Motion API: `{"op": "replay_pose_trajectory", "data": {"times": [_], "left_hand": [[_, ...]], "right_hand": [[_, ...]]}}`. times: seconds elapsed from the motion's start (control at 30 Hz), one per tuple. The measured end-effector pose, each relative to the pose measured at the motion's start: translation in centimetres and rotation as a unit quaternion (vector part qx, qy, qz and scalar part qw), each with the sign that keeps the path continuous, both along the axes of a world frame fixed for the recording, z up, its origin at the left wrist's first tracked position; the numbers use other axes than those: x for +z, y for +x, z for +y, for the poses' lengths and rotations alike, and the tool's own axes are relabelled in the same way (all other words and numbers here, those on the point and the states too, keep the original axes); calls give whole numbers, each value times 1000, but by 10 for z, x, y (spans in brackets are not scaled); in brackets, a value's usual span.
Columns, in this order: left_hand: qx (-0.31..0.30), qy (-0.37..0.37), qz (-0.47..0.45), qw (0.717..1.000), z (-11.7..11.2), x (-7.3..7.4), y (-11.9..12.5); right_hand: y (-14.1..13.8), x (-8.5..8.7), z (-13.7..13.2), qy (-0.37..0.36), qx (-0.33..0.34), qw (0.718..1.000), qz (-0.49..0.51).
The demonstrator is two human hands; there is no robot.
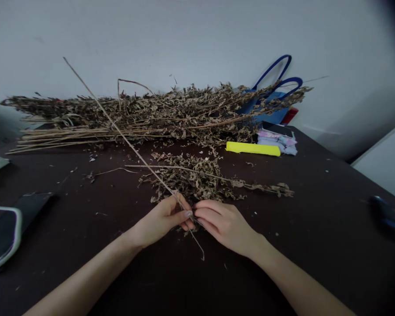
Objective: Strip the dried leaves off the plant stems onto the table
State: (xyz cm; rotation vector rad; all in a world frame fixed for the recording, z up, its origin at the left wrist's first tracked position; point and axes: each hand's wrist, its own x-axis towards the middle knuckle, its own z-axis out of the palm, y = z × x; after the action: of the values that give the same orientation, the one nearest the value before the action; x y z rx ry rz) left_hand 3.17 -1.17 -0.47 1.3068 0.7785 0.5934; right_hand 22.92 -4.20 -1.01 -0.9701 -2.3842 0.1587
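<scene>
A long, thin dried plant stem (125, 139) runs slantwise from the upper left down past my fingers, its bent tip pointing toward me. My left hand (166, 219) pinches this stem between thumb and fingers near its lower end. Right beside it, my right hand (225, 224) has its fingers curled together at the stem; what lies between those fingertips is hidden. Just beyond both hands is a loose heap of dried leaves (197, 177), with another leafy stem (250, 185) lying across it.
Bundled dried plants (171, 112) lie along the wall. A blue bag (266, 112), a yellow strip-shaped object (253, 148) and a phone (276, 129) on tissue packs (285, 145) sit at the back right. A white-rimmed device (18, 228) is at the left of the dark table (316, 245).
</scene>
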Motion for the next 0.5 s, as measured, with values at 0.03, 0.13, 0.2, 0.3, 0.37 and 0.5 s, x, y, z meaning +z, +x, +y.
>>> {"op": "replay_pose_trajectory", "data": {"times": [0.03,0.13,0.2,0.3,0.37,0.5], "left_hand": [[1,2,-2,1000,0,-1,0],[6,16,-1,1000,-1,0,0],[5,26,6,1000,-2,1,1],[-13,31,12,999,-4,4,1],[-29,30,11,999,-5,5,1],[-37,27,15,999,-5,6,1]], "right_hand": [[-1,0,0,4,-5,1000,-1],[-3,-1,-2,3,-15,1000,-13],[-3,-1,-3,-17,-16,999,-29],[-2,-2,-2,-52,-19,998,-33],[1,-4,0,-69,-32,997,-4],[6,-4,5,-77,-76,992,59]]}}
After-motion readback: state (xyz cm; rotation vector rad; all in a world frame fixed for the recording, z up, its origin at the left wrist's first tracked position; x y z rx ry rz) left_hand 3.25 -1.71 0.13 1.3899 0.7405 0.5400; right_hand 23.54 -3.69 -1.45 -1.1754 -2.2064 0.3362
